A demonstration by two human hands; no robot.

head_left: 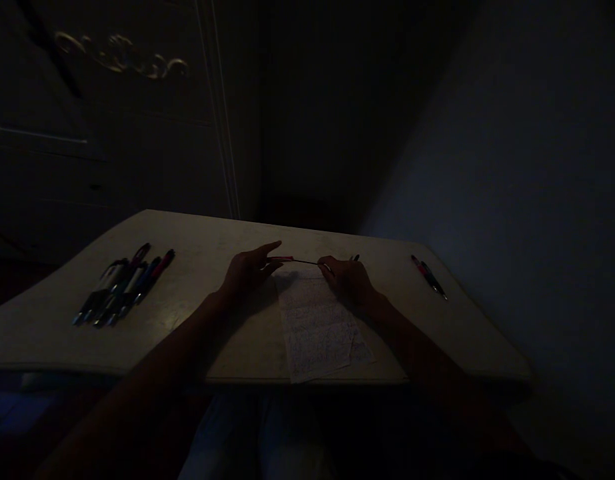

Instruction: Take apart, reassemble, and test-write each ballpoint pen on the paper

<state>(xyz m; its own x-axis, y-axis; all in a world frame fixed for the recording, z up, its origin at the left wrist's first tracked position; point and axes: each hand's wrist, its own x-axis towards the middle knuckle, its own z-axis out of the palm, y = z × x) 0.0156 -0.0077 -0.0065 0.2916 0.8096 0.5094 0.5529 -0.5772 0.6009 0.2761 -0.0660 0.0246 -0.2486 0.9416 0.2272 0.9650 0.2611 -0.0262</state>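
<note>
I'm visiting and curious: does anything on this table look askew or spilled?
Slightly: the written-on sheets overlap unevenly, askew, one corner reaching the front edge of the table. I see no spill, though it's dark.

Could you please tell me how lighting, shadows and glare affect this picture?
Head view: very dim, background nearly black; a faint glare patch on the table, between the pens and the left forearm; a soft shadow below the left hand; writing on the paper too dim and soft to read.
</note>
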